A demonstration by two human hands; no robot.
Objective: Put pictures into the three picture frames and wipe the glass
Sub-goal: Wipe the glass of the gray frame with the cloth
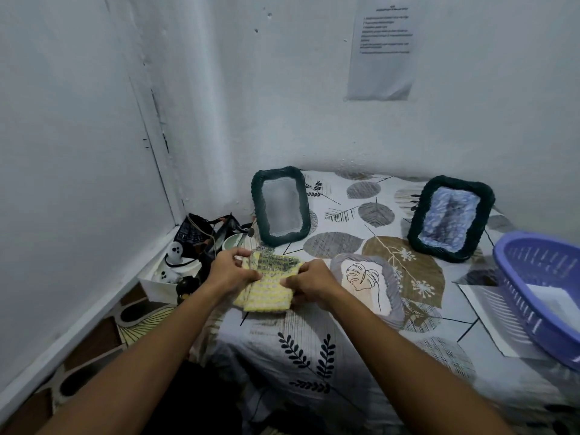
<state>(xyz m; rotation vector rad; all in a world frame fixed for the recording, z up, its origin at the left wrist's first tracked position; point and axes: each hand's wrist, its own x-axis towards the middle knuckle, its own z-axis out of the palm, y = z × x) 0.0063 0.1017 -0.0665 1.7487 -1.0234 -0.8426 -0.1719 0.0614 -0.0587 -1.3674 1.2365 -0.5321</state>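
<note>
Head view showed the left hand [230, 271] and right hand [309, 282] pinching a yellow cloth [266, 284] between them. A grey frame [392, 296] lay flat at three o'clock, just beside the right hand, its long axis running away from the person.

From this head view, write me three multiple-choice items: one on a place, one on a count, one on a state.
1. Where is the purple basket?
A. right edge of the bed
B. on the floor
C. on the wall

2. How many picture frames stand upright?
A. none
B. two
C. four

3. What are the hands doing?
A. hanging idle
B. lifting a frame
C. holding the yellow cloth

Answers: 1 A, it sits at the bed's right edge. 2 B, the left dark frame and right dark frame stand; the grey frame lies flat. 3 C, left hand and right hand each grip the cloth.
</note>
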